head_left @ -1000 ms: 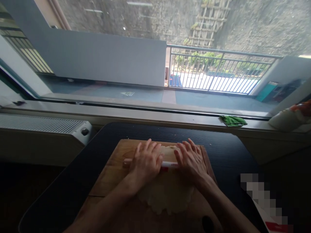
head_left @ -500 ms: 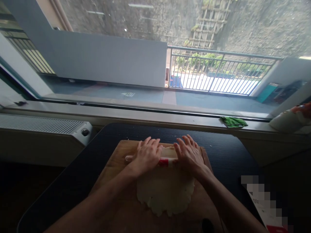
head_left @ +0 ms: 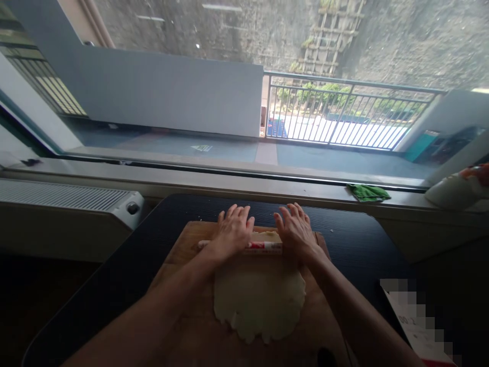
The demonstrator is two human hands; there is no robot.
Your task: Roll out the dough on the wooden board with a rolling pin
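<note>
Rolling pin (head_left: pixel 264 247) moved forward — under left hand (head_left: pixel 234 230), right hand (head_left: pixel 296 229).

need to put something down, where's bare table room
The black table is nearly bare left of the wooden board, and right, short of the blurred item. Mid-board is crowded: dough, rolling pin, left hand, right hand.

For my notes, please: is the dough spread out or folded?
Spread out: the dough lies as a flat sheet on the wooden board, with a ragged near edge visible.
</note>
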